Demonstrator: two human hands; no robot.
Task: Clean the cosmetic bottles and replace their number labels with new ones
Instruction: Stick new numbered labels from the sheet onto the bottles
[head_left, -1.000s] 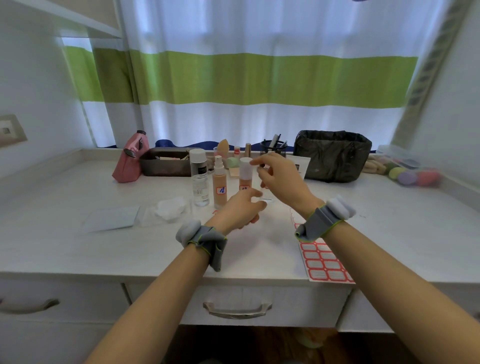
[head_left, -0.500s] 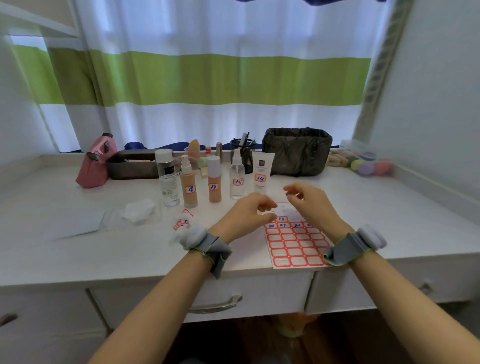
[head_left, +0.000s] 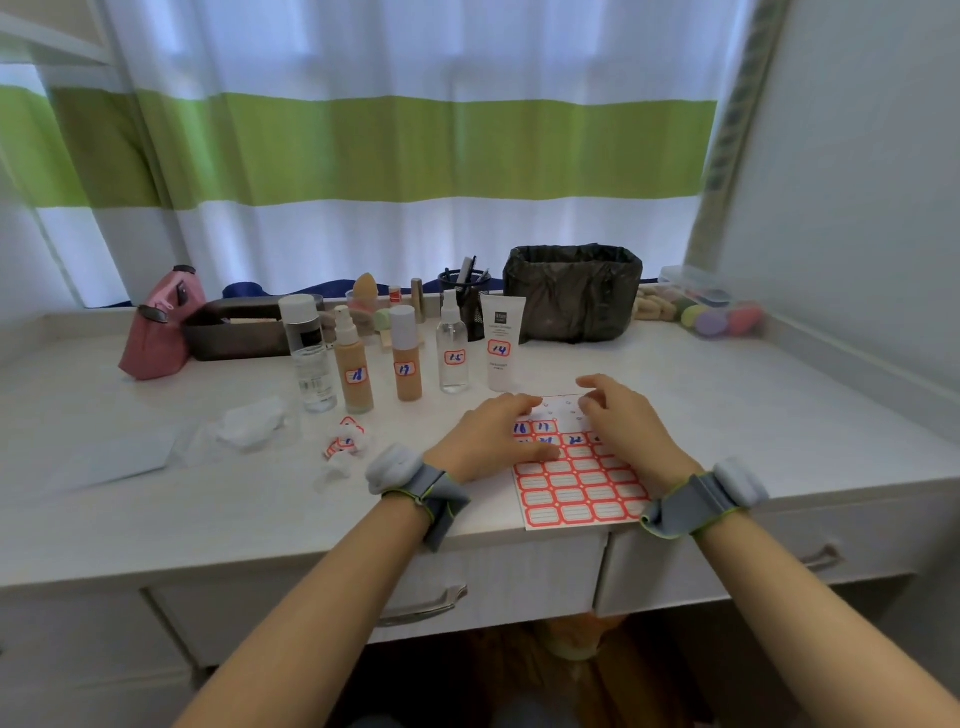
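A pink pouch (head_left: 156, 332) is seen at the far left of the desk (head_left: 753, 415), with a dark tray (head_left: 234, 332) just beside it. Nearer the front edge, a flat sheet (head_left: 111, 457) and a white pad (head_left: 249, 423) are laid, and crumpled old labels (head_left: 347, 441) lie right of the pad. A row of bottles is stood upright behind these: a clear bottle (head_left: 309, 358), a pump bottle (head_left: 353, 366) marked 18, a capped bottle (head_left: 407, 361) marked 17, a spray bottle (head_left: 452, 351) marked 15 and a white tube (head_left: 500, 348) marked 14. The label sheet (head_left: 579, 488) is laid flat at the front edge, right of centre, its top rows peeled and numbers written on the next rows. The left hand (head_left: 488, 439) is rested palm down on the sheet's upper left corner, fingers loosely bent and nothing gripped. The right hand (head_left: 623, 421) is held over the sheet's upper right part with fingers curled down toward it; whether a label is pinched cannot be told. Grey bands are worn on both wrists. Behind the tube a black bin (head_left: 574, 293) is stood, and coloured sponges (head_left: 719, 317) are gathered at the far right
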